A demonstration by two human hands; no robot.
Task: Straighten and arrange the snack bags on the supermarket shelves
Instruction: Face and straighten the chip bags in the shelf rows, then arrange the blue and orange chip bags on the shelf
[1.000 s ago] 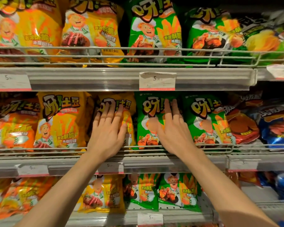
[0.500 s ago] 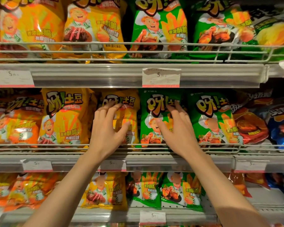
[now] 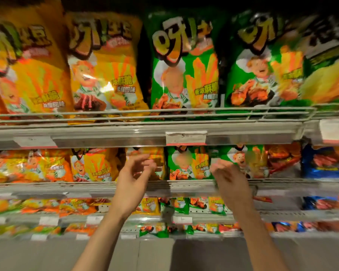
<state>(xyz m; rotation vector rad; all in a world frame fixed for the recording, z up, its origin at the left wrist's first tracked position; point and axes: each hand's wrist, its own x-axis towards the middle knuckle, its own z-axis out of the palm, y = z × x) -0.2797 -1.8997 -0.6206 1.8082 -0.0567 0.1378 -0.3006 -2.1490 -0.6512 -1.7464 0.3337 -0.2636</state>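
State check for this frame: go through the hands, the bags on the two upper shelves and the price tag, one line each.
Left hand: fingers loosely curled, holding nothing, in front of a yellow bag.
Right hand: blurred, grip unclear, in front of a green bag.
Top-shelf yellow bags: upright, leaning slightly.
Top-shelf green bags: upright behind the wire rail.
Second-shelf green bag: upright.
Price tag: seated in the shelf strip.

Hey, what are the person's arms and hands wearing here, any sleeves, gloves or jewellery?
Nothing that shows: the left hand and right hand are bare, with no gloves, and both forearms are bare down to the frame's bottom edge. No watch or bracelet shows; blur hides any ring.
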